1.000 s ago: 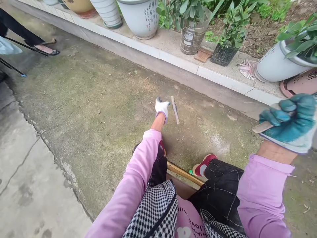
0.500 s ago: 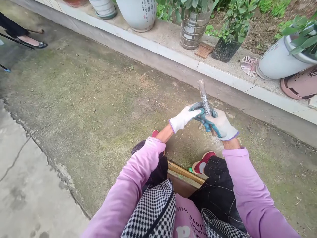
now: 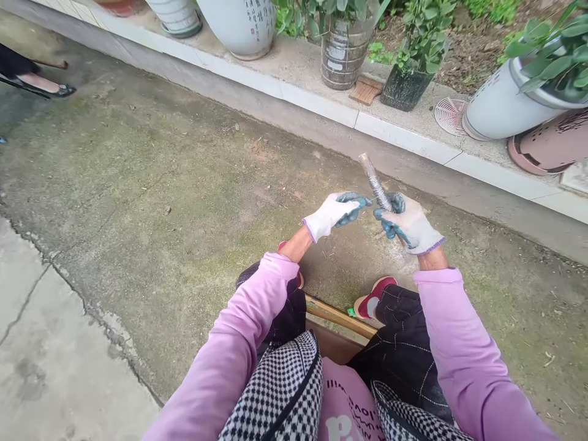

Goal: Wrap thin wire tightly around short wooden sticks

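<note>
Both my hands wear white gloves with teal palms and meet above the concrete ground in front of my knees. My right hand (image 3: 407,224) is closed round the lower part of a short grey stick-like tool (image 3: 373,177) that points up and away, its upper part looking rough or wrapped. My left hand (image 3: 334,212) sits just left of it with its fingers curled, the fingertips close to the tool; whether they touch it I cannot make out. Pink sleeves cover both arms.
A raised ledge (image 3: 316,101) runs across the back with several plant pots, among them a white ceramic pot (image 3: 239,27), a metal can (image 3: 342,58) and a black pot (image 3: 404,89). A wooden bar (image 3: 340,317) lies by my red shoes. Another person's foot (image 3: 43,86) is far left.
A second ago my left hand reached down to the stick on the ground while my right hand was raised holding another tool. Now both hands are together and the stick is held upright.
</note>
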Action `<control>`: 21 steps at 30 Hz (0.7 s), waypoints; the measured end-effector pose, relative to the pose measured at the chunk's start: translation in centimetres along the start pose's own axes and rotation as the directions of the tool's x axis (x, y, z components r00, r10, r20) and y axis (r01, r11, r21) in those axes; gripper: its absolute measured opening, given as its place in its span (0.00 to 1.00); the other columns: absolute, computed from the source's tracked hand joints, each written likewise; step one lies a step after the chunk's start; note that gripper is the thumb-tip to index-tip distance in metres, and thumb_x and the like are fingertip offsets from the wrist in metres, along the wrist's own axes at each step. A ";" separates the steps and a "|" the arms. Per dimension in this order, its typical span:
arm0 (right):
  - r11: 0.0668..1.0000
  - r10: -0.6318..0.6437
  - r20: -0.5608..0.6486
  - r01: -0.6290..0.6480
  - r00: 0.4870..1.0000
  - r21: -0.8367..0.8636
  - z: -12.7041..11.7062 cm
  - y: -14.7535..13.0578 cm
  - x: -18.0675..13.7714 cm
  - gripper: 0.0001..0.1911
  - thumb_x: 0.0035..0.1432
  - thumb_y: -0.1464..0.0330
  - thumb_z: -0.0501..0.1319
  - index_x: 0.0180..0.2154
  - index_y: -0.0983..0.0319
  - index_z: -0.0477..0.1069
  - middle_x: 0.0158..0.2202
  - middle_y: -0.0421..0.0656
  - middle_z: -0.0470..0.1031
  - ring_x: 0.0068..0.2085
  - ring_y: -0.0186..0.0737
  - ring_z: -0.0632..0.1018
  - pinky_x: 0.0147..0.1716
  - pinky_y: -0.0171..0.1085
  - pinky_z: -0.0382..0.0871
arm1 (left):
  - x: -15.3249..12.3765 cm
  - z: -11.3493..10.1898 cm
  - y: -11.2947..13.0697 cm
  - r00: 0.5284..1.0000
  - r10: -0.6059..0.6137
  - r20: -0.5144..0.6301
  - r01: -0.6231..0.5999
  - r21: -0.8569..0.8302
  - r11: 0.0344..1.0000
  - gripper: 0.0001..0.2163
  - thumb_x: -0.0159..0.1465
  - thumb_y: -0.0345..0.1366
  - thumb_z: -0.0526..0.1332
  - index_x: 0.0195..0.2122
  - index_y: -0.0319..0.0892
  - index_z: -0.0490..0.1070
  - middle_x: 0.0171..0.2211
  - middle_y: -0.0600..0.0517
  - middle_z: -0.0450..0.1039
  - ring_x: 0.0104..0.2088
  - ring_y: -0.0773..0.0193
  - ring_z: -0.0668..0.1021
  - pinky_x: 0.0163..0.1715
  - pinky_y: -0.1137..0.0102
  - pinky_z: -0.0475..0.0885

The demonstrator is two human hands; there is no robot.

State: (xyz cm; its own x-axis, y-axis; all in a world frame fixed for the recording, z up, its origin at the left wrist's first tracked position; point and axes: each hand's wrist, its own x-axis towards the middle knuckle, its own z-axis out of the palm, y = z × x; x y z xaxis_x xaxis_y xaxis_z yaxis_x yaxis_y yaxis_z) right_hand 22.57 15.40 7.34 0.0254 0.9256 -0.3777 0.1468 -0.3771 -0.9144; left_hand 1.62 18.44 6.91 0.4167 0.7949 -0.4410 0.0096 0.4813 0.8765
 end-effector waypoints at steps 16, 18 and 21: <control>0.975 -0.044 -0.045 0.034 0.998 -0.221 -0.8 -0.5 1.0 0.20 0.50 0.52 0.75 0.37 0.56 0.75 0.26 0.37 0.72 0.25 0.38 0.71 0.20 0.37 0.65 | -0.9 -0.9 1.2 0.996 -0.031 0.089 0.027 0.052 0.998 0.12 0.59 0.37 0.75 0.41 0.37 0.84 0.20 0.60 0.68 0.18 0.76 0.64 0.18 0.78 0.54; 1.000 0.006 0.001 -0.006 1.000 -0.016 -0.7 -0.7 0.3 0.25 0.47 0.50 0.79 0.37 0.56 0.72 0.26 0.36 0.72 0.21 0.34 0.67 0.15 0.35 0.60 | -0.5 -1.2 0.9 0.996 -0.050 0.073 0.043 0.092 0.995 0.10 0.61 0.36 0.73 0.42 0.37 0.84 0.19 0.60 0.68 0.17 0.76 0.63 0.18 0.78 0.54; 0.987 0.006 0.130 -0.026 0.992 0.156 -1.0 -1.1 -0.8 0.27 0.48 0.47 0.80 0.37 0.57 0.72 0.25 0.35 0.72 0.18 0.30 0.64 0.12 0.33 0.56 | 0.2 -1.4 0.4 0.996 -0.078 0.039 0.071 0.155 0.985 0.06 0.64 0.33 0.70 0.40 0.37 0.84 0.18 0.60 0.68 0.16 0.75 0.62 0.18 0.77 0.54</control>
State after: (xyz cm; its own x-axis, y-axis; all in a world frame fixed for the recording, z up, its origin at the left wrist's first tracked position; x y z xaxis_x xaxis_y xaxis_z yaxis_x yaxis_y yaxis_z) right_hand 23.35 15.09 8.81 -0.1022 0.9113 -0.3988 -0.0103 -0.4019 -0.9156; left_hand 0.44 19.36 6.90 0.4499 0.7399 -0.5001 0.1799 0.4734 0.8623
